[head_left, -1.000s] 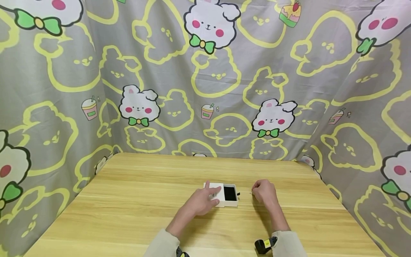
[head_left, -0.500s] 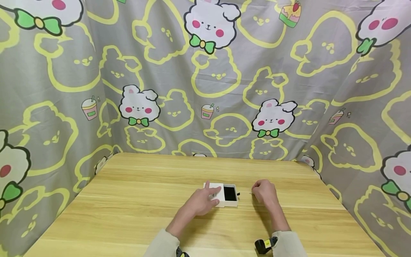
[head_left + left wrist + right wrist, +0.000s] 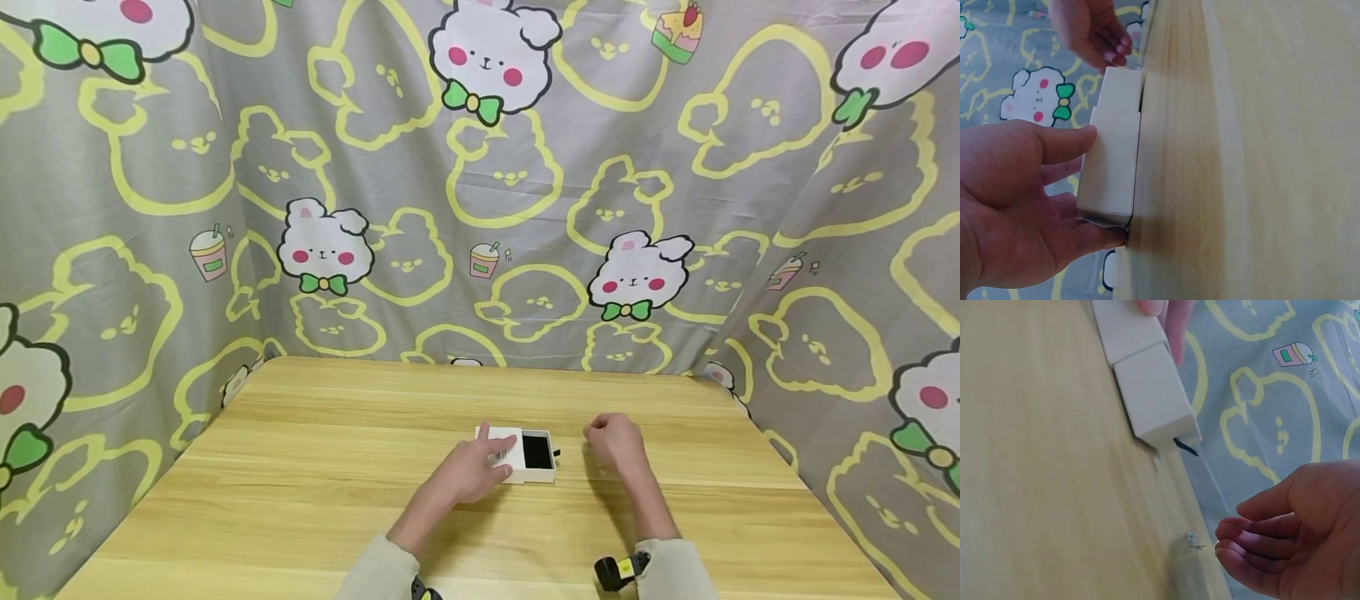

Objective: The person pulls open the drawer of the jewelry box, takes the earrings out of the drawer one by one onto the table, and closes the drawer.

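Note:
A small white drawer box [image 3: 510,475] lies on the wooden table, its inner tray [image 3: 551,477] pulled partway out to the right. Black lining shows in the tray, and a short black pull tab [image 3: 1186,447] sticks out of its end. My left hand [image 3: 467,472] holds the outer sleeve, thumb on one side and fingers across the other. To the right, my right hand [image 3: 618,444] hovers with loosely curled fingers; in the right wrist view its thumb is apart from the fingertips. Beside those fingertips is a tiny silvery, spiky piece [image 3: 1194,542], too small to identify.
The wooden table [image 3: 315,467] is bordered by a grey curtain [image 3: 420,183] with cartoon animals at the back and sides. A black wrist camera [image 3: 617,573] sits at the right cuff.
My right hand has risen slightly and moved a little away from me, and the small shiny piece by its fingers no longer shows in the head view. The left hand and box stay put.

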{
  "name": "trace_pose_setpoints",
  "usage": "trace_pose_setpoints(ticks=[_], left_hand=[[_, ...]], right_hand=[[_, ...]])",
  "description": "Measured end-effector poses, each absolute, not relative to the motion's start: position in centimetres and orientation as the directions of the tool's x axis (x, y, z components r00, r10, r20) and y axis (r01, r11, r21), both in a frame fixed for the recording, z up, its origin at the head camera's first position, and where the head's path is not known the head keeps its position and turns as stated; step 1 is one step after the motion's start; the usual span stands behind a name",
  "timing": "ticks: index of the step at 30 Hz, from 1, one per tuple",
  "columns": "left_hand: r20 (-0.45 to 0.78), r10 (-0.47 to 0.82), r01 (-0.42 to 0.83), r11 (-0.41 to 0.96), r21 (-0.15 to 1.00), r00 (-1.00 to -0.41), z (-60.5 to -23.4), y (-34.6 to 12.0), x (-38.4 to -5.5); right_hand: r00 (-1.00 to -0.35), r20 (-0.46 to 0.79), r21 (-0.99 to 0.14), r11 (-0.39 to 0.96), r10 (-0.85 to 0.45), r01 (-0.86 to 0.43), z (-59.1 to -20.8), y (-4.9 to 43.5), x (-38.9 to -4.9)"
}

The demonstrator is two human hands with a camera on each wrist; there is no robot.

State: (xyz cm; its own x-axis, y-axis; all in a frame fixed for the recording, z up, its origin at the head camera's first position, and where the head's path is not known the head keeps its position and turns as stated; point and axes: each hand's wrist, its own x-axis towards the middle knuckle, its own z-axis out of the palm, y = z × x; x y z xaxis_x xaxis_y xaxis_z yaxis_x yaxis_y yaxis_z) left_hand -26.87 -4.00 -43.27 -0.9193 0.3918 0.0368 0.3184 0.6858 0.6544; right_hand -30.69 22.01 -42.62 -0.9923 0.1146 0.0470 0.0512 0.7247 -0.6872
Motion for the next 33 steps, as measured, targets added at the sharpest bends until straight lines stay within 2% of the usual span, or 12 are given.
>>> trace_pose_setpoints(ticks=[8,17,26,33], left_hand=[[0.037,0.389,0.317,0.686,0.655,-0.92,-43.3,-4.1,-26.9],[0.061,0.39,0.334,0.687,0.646,-0.919,-43.2,-4.0,-26.8],[0.076,0.39,0.344,0.687,0.64,-0.918,-43.2,-4.0,-27.0],[0.071,0.391,0.343,0.691,0.636,-0.918,-43.3,-4.0,-27.1]], right_hand=[[-0.996,0.046,-0.745,0.667,0.08,0.019,-41.7,21.0,-30.4],[-0.998,-0.06,-0.849,0.528,-0.021,0.04,-41.3,19.3,-30.1],[-0.993,-0.09,-0.851,0.523,-0.076,0.037,-41.3,18.2,-29.9],[-0.989,-0.111,-0.881,0.471,-0.096,0.053,-41.3,17.6,-29.7]])
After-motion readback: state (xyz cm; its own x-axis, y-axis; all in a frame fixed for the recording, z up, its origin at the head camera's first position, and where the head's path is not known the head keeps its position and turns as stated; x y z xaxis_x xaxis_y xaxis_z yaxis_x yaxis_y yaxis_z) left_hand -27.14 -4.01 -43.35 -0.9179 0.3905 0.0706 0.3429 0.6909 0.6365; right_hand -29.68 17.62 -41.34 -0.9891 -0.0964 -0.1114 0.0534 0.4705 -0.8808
